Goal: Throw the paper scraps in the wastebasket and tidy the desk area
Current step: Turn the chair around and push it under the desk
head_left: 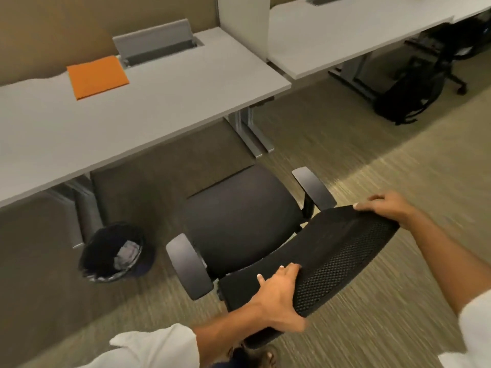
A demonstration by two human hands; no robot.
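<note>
A black office chair (239,221) stands on the carpet in front of the grey desk (164,102), its seat facing the desk. My left hand (279,296) grips the near left end of the chair's mesh backrest (345,256). My right hand (385,207) holds the backrest's far right top edge. A black wastebasket (103,251) with a dark liner stands on the floor under the desk's left part, and crumpled paper scraps (127,254) lie inside it. An orange folder (97,77) lies flat on the desk near the back.
A grey cable flap (156,43) stands raised at the desk's back. Metal desk legs (249,131) stand just beyond the chair. A second desk (345,35) is at the right, with a black backpack (409,96) and another chair's base (457,81) beneath it.
</note>
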